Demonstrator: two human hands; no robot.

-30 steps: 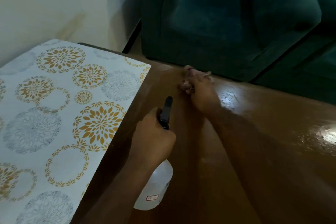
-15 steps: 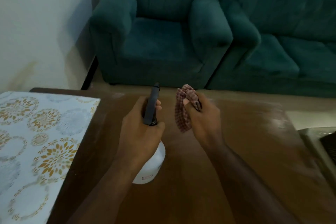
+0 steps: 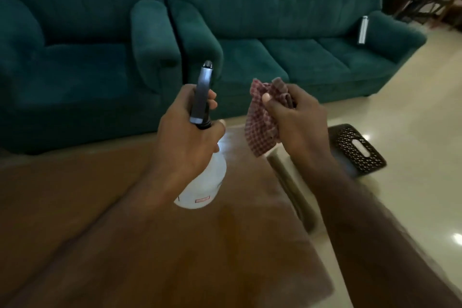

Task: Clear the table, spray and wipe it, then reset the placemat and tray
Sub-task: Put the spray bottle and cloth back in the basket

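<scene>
My left hand [image 3: 186, 142] grips a clear spray bottle [image 3: 205, 182] by its neck, the dark trigger head [image 3: 202, 94] pointing up and away. It is held above the brown wooden table [image 3: 150, 245]. My right hand [image 3: 297, 117] is closed on a bunched red-and-white checked cloth [image 3: 261, 122], lifted off the table near its far right corner. The two hands are close together but apart. The patterned placemat is out of view.
A teal armchair [image 3: 75, 62] and a teal sofa [image 3: 287, 40] stand just beyond the table. A metal bottle [image 3: 363, 30] leans on the sofa's right arm. A black perforated basket [image 3: 357, 150] sits on the pale floor to the right of the table.
The view has swung right, so the placemat left the frame. My right hand lifted the cloth off the table. My left hand raised the spray bottle.
</scene>
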